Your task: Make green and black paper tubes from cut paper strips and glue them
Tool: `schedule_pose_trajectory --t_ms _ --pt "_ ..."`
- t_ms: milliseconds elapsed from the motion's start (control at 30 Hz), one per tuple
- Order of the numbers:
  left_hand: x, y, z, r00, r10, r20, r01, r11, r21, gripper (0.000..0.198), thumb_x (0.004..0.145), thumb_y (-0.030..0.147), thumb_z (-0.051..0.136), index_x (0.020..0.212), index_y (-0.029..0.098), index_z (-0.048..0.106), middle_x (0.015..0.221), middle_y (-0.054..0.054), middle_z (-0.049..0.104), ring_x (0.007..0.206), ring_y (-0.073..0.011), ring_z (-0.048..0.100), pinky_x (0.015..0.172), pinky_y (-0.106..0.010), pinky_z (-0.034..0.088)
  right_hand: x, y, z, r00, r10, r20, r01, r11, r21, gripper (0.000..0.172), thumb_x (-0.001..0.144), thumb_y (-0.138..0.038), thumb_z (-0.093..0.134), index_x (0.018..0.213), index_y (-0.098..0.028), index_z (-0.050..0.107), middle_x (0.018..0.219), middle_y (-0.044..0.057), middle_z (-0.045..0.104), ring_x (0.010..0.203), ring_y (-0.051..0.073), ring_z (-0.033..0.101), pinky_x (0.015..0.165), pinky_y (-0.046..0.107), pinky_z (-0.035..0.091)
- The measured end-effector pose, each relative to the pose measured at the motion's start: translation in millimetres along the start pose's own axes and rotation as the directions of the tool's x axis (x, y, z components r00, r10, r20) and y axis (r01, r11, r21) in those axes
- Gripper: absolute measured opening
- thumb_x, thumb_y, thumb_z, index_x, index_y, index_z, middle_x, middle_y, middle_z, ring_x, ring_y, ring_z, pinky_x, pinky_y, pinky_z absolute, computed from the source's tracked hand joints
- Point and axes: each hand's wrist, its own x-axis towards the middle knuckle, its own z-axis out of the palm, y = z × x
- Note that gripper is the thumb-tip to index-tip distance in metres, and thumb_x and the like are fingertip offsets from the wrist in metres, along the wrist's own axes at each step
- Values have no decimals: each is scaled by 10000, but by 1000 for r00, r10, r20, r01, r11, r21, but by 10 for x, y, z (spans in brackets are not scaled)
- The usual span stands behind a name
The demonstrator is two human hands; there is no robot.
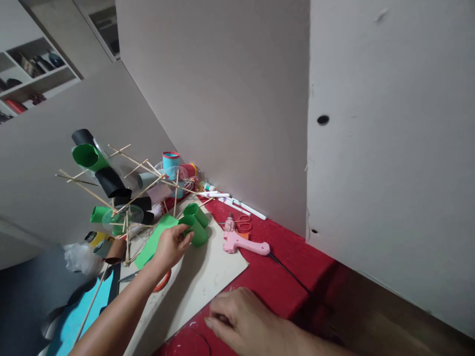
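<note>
My left hand (pixel 173 244) reaches over the white board (pixel 218 267), its fingers closed at the near rim of a green paper tube (pixel 198 235). A second green tube (pixel 196 211) stands just behind that one, close against it. Flat on the board beside my left hand lies a green paper strip (pixel 158 240). Partly under my left forearm are scissors with orange handles (pixel 163 282). My right hand (pixel 241 316) is above the red tabletop at the board's near edge, fingers curled with nothing visible in them.
A pink glue gun (pixel 245 244) with a black cord and red scissors (pixel 244 223) lie right of the board. White markers (pixel 247 207) rest along the wall. Wooden stick frames (pixel 128 232) with black and green tubes stand left. Blue paper (pixel 85 311) is nearer me.
</note>
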Motion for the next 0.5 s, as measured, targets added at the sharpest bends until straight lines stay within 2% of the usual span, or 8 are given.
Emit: schedule_pose_trajectory --t_ms 300,500 --pt "14 -4 21 999 -26 22 27 996 -81 332 841 370 528 611 201 360 523 69 272 485 -92 263 461 -216 206 5 16 -7 1000 1 -5 -1 1000 20 315 794 -224 558 553 -173 360 510 -50 423 489 74 345 488 234 180" --pt "-46 65 -59 997 -68 29 73 977 -200 351 839 442 533 621 186 432 529 51 386 482 -92 401 471 -204 320 13 9 14 1000 23 11 -24 999 44 307 793 -212 553 546 -170 375 512 -59 388 501 75 334 494 240 173"
